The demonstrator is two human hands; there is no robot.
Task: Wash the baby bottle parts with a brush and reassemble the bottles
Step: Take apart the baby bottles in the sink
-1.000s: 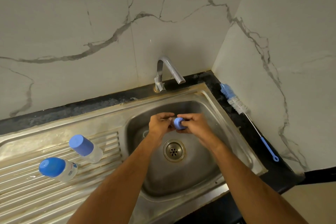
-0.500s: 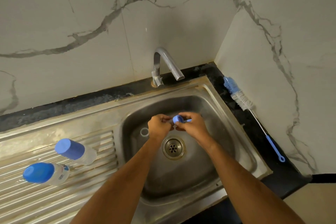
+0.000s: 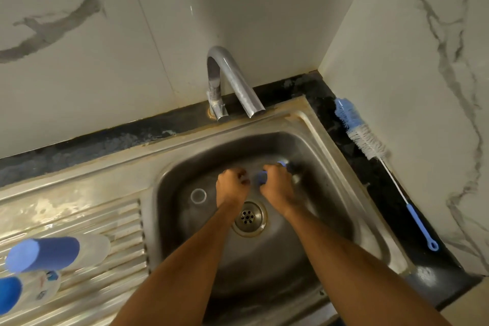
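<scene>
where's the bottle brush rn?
In the head view the bottle brush lies untouched on the black counter right of the sink, along the right wall, bristles toward the back corner.

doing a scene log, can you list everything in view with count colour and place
baby bottles: 2, clear with blue caps, lying on the drainboard, left
clear ring: 1, on the sink floor, left of the drain
blue bottle part: 1, held in the right hand
bottle brush: 1, blue and white, on the black counter, right of the sink
tap: 1, silver, behind the basin
sink: 1, steel
drain: 1, basin centre
left hand: curled, contents unclear
right hand: grips the blue part
</scene>
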